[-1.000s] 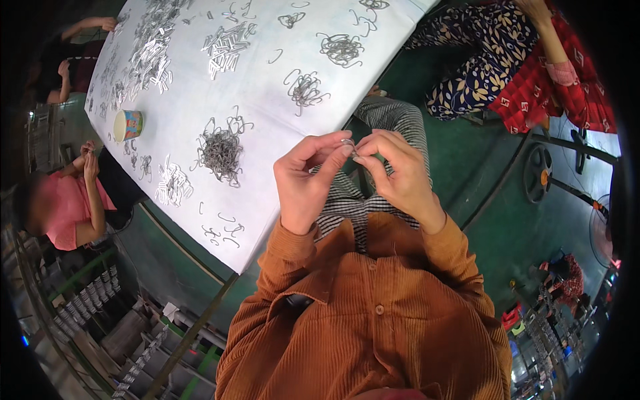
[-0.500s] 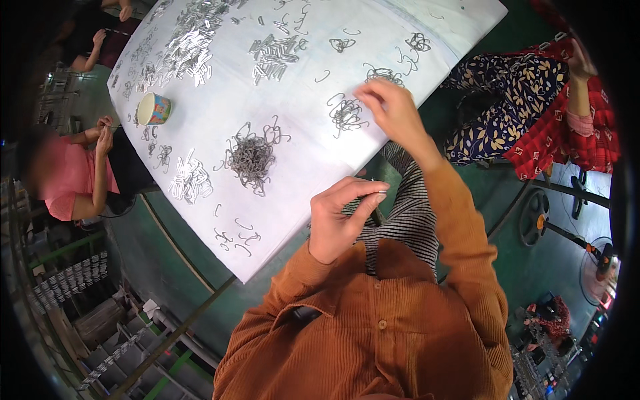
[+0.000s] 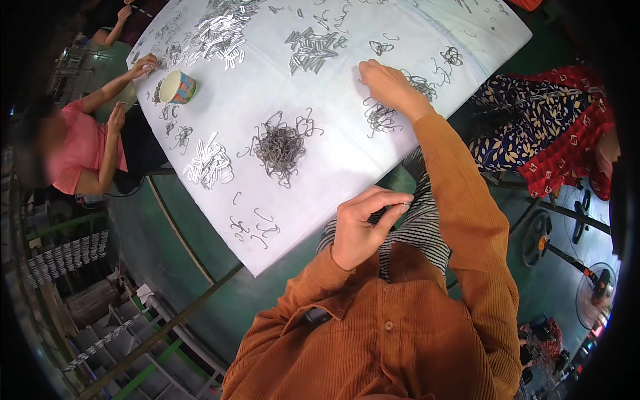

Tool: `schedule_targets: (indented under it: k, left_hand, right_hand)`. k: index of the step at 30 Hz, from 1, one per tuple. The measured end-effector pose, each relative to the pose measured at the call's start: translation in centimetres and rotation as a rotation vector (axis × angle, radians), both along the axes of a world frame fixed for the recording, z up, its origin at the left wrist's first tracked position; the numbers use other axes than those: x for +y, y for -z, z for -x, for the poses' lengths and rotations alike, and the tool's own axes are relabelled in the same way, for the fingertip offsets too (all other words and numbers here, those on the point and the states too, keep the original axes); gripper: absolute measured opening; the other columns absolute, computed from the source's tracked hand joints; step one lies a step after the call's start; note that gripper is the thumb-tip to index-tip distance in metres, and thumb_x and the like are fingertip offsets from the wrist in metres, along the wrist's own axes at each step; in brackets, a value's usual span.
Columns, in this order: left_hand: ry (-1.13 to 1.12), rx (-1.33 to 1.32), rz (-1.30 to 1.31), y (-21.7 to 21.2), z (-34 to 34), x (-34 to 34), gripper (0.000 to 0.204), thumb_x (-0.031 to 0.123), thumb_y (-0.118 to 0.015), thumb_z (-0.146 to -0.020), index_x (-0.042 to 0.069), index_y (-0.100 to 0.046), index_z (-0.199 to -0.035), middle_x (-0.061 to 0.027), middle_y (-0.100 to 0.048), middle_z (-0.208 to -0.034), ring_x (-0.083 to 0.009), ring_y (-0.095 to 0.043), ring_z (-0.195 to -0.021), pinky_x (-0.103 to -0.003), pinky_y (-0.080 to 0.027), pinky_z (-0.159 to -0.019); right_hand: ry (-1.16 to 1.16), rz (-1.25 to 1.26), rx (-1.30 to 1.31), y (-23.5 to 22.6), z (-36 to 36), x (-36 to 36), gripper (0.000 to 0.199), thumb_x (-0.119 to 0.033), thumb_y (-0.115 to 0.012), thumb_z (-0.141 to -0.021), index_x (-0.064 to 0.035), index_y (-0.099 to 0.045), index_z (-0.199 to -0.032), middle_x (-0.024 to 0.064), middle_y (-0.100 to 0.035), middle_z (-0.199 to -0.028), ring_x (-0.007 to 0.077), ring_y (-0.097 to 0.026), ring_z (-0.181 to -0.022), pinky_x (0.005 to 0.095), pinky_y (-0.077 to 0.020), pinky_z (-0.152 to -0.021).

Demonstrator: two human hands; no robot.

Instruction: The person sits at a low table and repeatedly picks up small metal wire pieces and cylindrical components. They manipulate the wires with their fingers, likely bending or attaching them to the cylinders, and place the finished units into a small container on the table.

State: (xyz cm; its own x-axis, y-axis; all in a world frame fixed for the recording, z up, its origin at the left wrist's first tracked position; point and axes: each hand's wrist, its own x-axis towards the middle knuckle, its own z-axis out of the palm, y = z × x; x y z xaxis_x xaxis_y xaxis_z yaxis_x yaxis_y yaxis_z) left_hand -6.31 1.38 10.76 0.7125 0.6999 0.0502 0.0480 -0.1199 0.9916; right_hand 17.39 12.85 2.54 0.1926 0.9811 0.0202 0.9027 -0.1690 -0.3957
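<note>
My left hand (image 3: 369, 225) is near the table's front edge, above my lap. Its thumb and forefinger pinch a small, thin metal piece (image 3: 407, 203), mostly hidden by the fingertips. Out over the white table, my right hand (image 3: 392, 87) is palm down with its fingers curled and closed. Whatever they hold, if anything, is hidden beneath the hand. Just nearer than that hand lies a small heap of bent wire hooks (image 3: 381, 120), and another hook heap (image 3: 423, 87) sits to its right. A larger dark hook pile (image 3: 279, 148) lies farther left.
Flat silvery strips form a front-left pile (image 3: 208, 165), a middle pile (image 3: 312, 51) and a larger far pile (image 3: 223, 33). A paper cup (image 3: 178, 87) stands near the left edge. Co-workers sit left and right; a fan (image 3: 595, 293) stands at right.
My right hand has moved farther out and left of the small hook heap. My left hand keeps its pinch. The left co-worker has reached one hand onto the table. The whole view has shifted.
</note>
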Motion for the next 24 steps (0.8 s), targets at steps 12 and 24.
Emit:
schedule_targets:
  k: [12, 24]
  left_hand:
    - [-0.030, 0.010, 0.044, 2.2, -1.7, -0.6, 0.018, -0.003, -0.068, -0.084, 0.002, -0.072, -0.101, -0.0097, -0.068, -0.086, -0.0134, -0.063, -0.072, -0.025, -0.049, -0.067]
    - [-0.025, -0.019, 0.208, 3.2, -4.0, -1.6, 0.017, -0.002, -0.068, -0.087, -0.002, -0.070, -0.104, -0.0098, -0.071, -0.098, -0.0115, -0.067, -0.086, -0.024, -0.054, -0.076]
  right_hand:
    - [0.297, -0.293, 1.317, -5.3, 2.5, -18.4, 0.007, -0.005, -0.061, -0.092, -0.0007, -0.064, -0.095, 0.0027, -0.061, -0.080, 0.0066, -0.057, -0.068, 0.0206, -0.0460, -0.054]
    - [0.278, -0.490, 1.434, -3.2, 6.5, -23.4, 0.005, 0.002, -0.063, -0.089, 0.0015, -0.065, -0.094, 0.0082, -0.057, -0.118, 0.0094, -0.058, -0.093, 0.0229, -0.0484, -0.084]
